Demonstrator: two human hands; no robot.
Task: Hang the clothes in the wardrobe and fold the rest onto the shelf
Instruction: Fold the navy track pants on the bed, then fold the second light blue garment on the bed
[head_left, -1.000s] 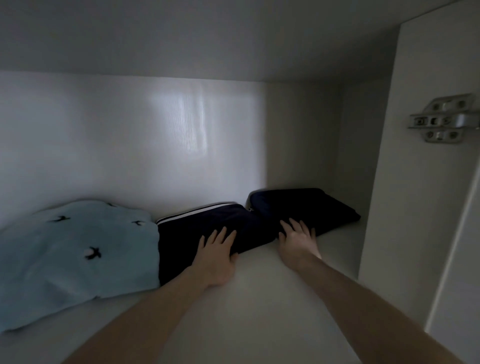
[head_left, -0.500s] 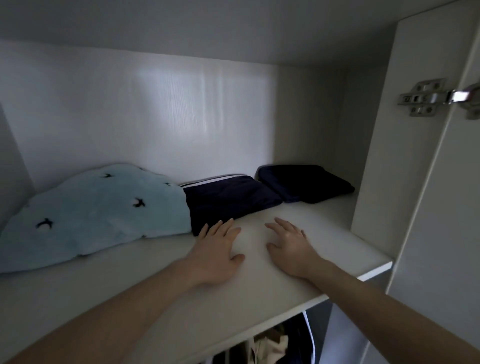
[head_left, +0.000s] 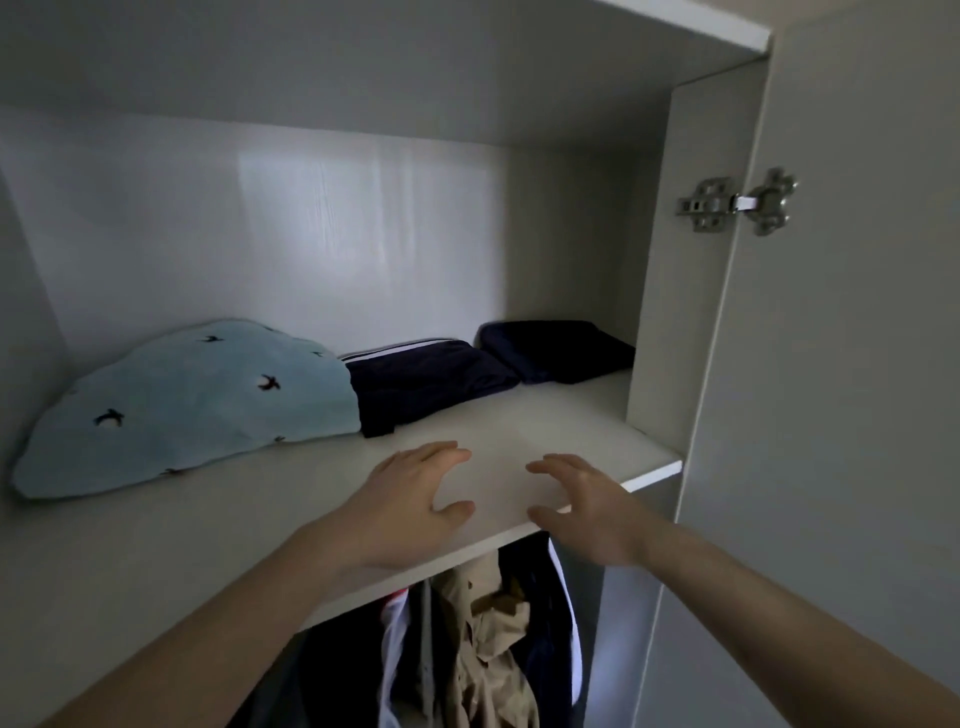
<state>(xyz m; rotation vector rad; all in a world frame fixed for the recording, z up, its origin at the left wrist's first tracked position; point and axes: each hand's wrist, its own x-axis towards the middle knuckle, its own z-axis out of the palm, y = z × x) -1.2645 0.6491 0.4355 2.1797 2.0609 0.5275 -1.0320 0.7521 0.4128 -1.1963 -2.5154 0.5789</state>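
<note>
Pulling back from the folded clothes, both hands now hover at the shelf (head_left: 519, 426) front edge — a second ago they pressed the dark bundles. At 9 o'clock lies the blue bird-print fold (head_left: 192, 405), touching the striped navy fold (head_left: 426, 382); the plain navy fold (head_left: 556, 351) sits at 1 o'clock. Left hand (head_left: 410, 506) and right hand (head_left: 587, 509) are spread, holding nothing. Hung garments (head_left: 483, 639) show below — door hinge (head_left: 737, 202) at 2 o'clock.

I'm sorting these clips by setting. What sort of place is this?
Most likely the inside of a home wardrobe: a white shelf holds folded clothes, more garments hang in the space below it, and a metal hinge carries an open door on the right.
</note>
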